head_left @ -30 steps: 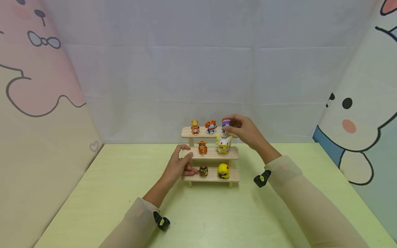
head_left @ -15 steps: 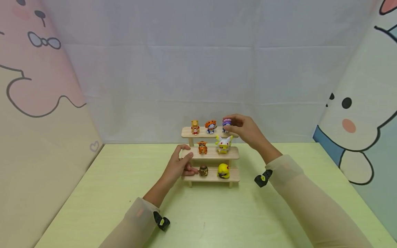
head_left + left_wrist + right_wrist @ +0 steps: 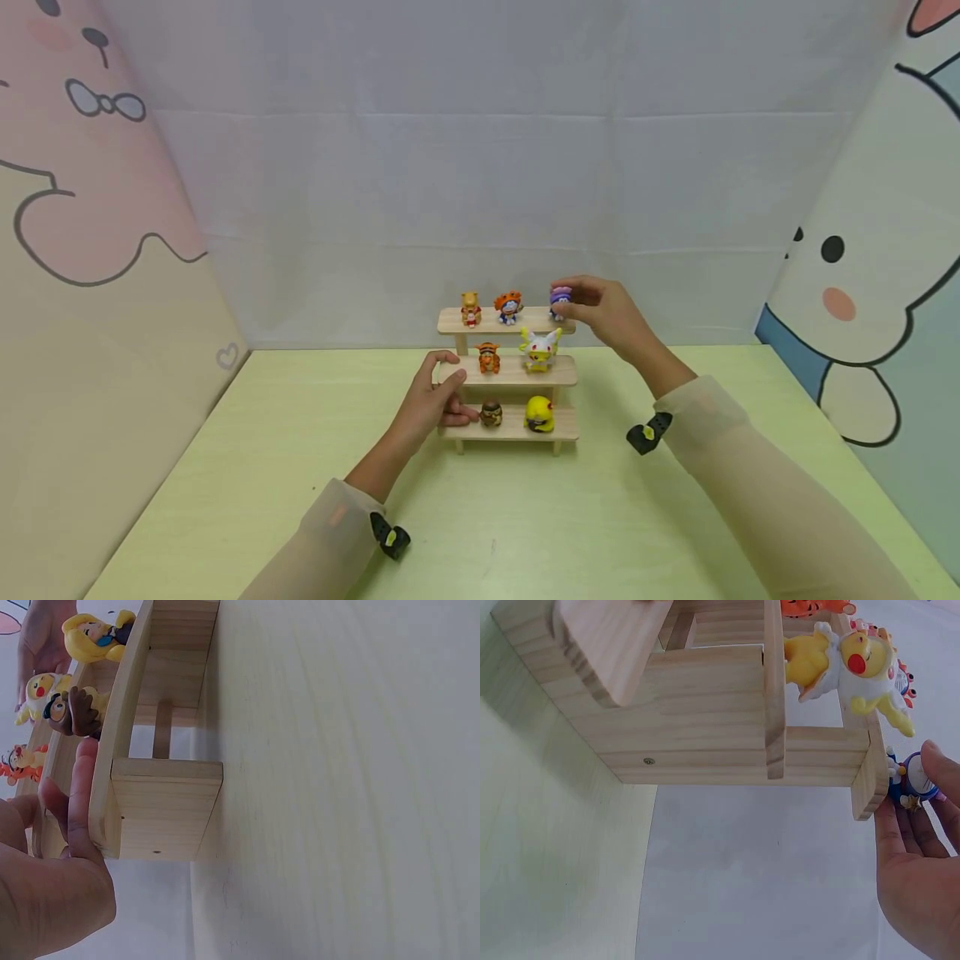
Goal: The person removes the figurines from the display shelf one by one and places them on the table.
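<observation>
On a pale green table (image 3: 495,517), between cartoon walls (image 3: 112,317), white backdrop (image 3: 465,175) behind: left hand (image 3: 423,404) grips the stand (image 3: 506,373) at its left; right hand (image 3: 607,313) pinches the purple figure (image 3: 559,296) at the top right

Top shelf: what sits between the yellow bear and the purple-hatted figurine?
In the head view, one orange-maned figurine stands between the yellow bear and the purple-hatted figurine.

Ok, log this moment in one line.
right hand: pinches purple-hatted figurine at right end of top tier | left hand: holds left end of wooden stand | owl figurine: on bottom tier
</observation>
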A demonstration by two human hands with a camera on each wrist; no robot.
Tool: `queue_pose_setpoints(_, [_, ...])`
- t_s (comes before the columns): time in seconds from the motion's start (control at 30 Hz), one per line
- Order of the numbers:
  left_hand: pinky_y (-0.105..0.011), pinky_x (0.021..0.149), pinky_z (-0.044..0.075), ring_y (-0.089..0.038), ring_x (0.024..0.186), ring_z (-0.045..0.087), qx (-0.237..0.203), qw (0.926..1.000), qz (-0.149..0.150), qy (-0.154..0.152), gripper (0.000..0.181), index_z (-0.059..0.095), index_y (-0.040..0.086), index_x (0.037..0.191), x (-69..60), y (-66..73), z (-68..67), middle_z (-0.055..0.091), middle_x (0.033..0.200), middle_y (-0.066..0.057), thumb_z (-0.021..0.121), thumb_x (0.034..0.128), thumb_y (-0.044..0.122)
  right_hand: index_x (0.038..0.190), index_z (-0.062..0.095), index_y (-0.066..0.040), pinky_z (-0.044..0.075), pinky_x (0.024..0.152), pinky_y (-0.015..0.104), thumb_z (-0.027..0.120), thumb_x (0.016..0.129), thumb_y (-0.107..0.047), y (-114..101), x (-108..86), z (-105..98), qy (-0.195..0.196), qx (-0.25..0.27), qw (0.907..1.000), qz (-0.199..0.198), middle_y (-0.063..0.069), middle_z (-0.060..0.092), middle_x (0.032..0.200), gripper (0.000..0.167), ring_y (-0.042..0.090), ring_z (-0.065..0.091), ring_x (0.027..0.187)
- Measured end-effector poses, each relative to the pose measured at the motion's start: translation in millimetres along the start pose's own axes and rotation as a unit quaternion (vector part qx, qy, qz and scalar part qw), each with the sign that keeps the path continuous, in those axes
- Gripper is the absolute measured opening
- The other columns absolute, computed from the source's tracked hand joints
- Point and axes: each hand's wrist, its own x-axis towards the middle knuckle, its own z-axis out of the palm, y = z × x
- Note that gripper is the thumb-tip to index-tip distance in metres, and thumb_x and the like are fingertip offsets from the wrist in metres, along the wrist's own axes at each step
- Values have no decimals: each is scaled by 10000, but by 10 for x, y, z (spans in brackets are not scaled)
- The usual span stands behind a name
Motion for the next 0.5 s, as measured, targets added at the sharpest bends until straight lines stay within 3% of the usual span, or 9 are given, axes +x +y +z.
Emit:
queue_pose_setpoints(0.13, [-303, 583, 637, -254, 664, 762, -14, 10000, -29, -29, 372, 373, 151, 1415, 0, 6, -1, 508, 630, -68, 544, 1100, 252, 1366, 651, -68, 550, 964, 287, 744, 982, -233, 47, -28, -71, 77, -70, 9999, -45, 119, 672, 1317, 427, 250, 645, 1181])
queue_pose_setpoints(0.37, [-315, 591, 641, -262, 673, 764, -30, 10000, 1, -35, 327, 401, 195, 1383, 10, 10, -4, 515, 634, -67, 548, 1098, 254, 1382, 634, -63, 524, 1070, 430, 739, 986, -261, 140, -97, -195, 134, -138, 9998, 3, 120, 666, 1313, 455, 206, 653, 1151])
queue_pose_setpoints(0.5, [-319, 593, 641, -260, 674, 765, -19, 10000, 7, -34, 331, 399, 195, 1388, 15, 6, -5, 516, 634, -65, 549, 1098, 252, 1382, 628, -56, 525, 1067, 428, 739, 985, -289, 184, -144, -260, 174, -151, 9997, 98, 117, 673, 1301, 473, 156, 675, 1095])
